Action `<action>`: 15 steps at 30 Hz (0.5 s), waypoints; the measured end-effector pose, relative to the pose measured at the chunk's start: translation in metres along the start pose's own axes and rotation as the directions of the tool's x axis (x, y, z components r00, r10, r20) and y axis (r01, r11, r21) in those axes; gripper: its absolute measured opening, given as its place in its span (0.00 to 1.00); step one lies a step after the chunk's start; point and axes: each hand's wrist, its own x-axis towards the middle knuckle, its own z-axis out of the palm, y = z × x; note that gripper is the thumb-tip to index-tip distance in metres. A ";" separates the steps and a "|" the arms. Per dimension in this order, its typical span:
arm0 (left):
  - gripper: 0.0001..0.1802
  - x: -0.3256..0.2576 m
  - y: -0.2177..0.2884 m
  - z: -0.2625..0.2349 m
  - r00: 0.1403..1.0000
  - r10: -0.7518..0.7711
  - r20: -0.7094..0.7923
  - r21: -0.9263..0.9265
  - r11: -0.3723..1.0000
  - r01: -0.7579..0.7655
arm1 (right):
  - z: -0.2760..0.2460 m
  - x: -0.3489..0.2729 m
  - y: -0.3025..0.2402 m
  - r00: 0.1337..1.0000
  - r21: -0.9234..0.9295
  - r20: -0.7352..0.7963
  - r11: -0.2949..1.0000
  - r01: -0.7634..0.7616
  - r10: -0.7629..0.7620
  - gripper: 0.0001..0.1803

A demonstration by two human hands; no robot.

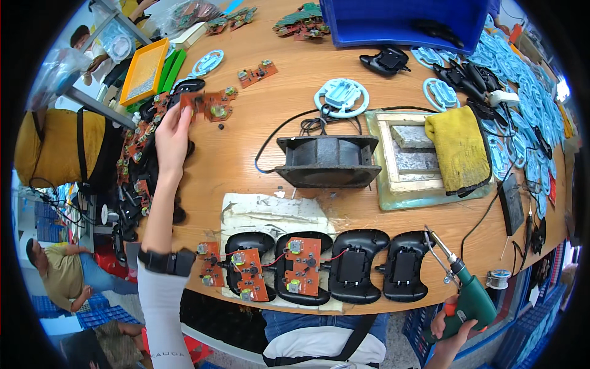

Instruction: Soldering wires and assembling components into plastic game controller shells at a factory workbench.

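My left hand [172, 138] reaches to the far left, its fingers closed on a reddish-brown circuit board [193, 103] that is blurred by motion. Another circuit board [219, 106] lies right beside it. At the lower right, my right hand [456, 325] grips a green soldering gun [472, 302], its metal tip angled up and left near the end of a row of black game controller shells [407, 267]. Red-brown boards with green parts rest on the left shells, one of them a circuit board [303, 265] joined by a thin red wire.
A black square fan [327, 161] stands mid-table. Right of it are a wooden-framed tray [385, 166] and a yellow cloth [458, 150]. Pale blue plastic wheels [522, 92] pile up at right, near a blue bin [399, 38]. A solder spool [497, 280] sits by the front edge.
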 end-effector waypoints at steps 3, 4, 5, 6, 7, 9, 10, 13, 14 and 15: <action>0.16 -0.056 0.032 -0.038 0.953 -0.297 0.061 -0.142 0.942 0.303 | 0.003 0.005 0.001 1.000 0.012 0.014 1.000 0.016 -0.016 0.39; 0.15 -0.077 0.044 -0.046 0.931 -0.356 0.080 -0.146 0.920 0.364 | 0.004 0.007 0.002 0.996 0.045 0.087 0.999 0.015 -0.019 0.39; 0.14 -0.098 0.054 -0.049 0.932 -0.355 0.077 -0.134 0.922 0.362 | 0.005 0.008 0.002 0.987 0.100 0.155 0.995 0.014 -0.030 0.38; 0.13 -0.119 0.065 -0.048 0.918 -0.392 0.061 -0.115 0.911 0.397 | 0.006 0.009 0.002 0.989 0.072 0.148 0.997 0.010 -0.020 0.38; 0.12 -0.141 0.076 -0.046 0.925 -0.359 0.124 -0.094 0.924 0.371 | 0.007 0.009 0.003 0.989 0.076 0.145 0.997 0.022 -0.033 0.38; 0.11 -0.179 0.096 -0.031 0.892 -0.367 0.264 -0.091 0.911 0.402 | 0.008 0.007 0.003 0.992 0.139 0.123 0.990 0.013 -0.030 0.36; 0.10 -0.194 0.105 -0.021 0.852 -0.391 0.348 -0.102 0.887 0.449 | 0.009 0.006 0.004 0.993 0.129 0.111 0.992 0.015 -0.029 0.36; 0.10 -0.220 0.121 0.018 0.800 -0.259 0.541 -0.208 0.881 0.425 | 0.008 0.003 0.002 0.992 0.091 0.118 0.995 0.039 -0.050 0.29; 0.10 -0.225 0.125 0.032 0.783 -0.230 0.578 -0.239 0.869 0.432 | 0.008 0.002 0.002 0.992 0.104 0.114 0.994 0.038 -0.050 0.28; 0.09 -0.227 0.129 0.044 0.755 -0.197 0.626 -0.191 0.900 0.393 | 0.007 0.001 0.002 0.994 0.078 0.101 0.996 0.037 -0.045 0.27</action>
